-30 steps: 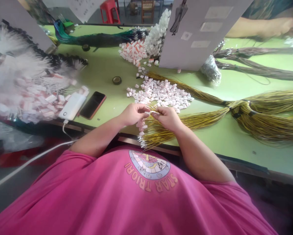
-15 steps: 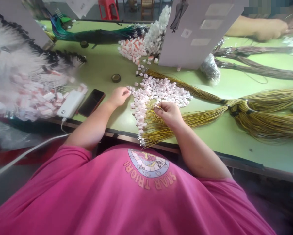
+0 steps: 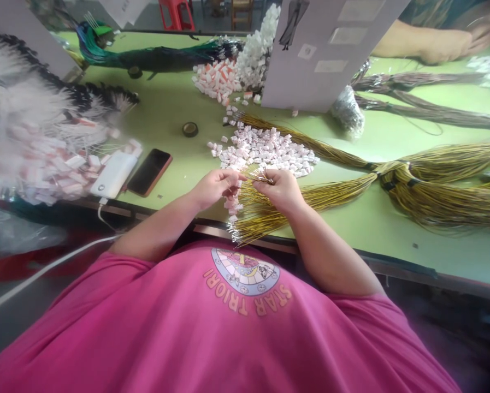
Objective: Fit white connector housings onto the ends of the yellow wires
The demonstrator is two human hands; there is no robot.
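My right hand (image 3: 281, 190) is closed around several yellow wires (image 3: 259, 210) of a long bundle, their ends poking out to the left. Close to those ends, my left hand (image 3: 218, 188) is pinched shut; a small white connector housing seems to be at its fingertips, mostly hidden by the fingers. Behind both hands spreads a pile of small white connector housings (image 3: 269, 147). Silvery terminals (image 3: 234, 232) tip the lower wires by the table's front edge. The bundle is tied with black tape (image 3: 390, 185) further right.
A phone (image 3: 149, 172) and a white power bank (image 3: 114, 173) with a cable lie left. A tape roll (image 3: 190, 129) sits behind. A grey partition (image 3: 306, 82) stands at the back. Across the table, a co-worker's arm (image 3: 429, 43) reaches in beside brown wire bundles (image 3: 425, 109).
My left hand has moved from the left edge of the connector pile rightward and nearer to me, up to the wire ends. My right hand has kept its hold on the wires.
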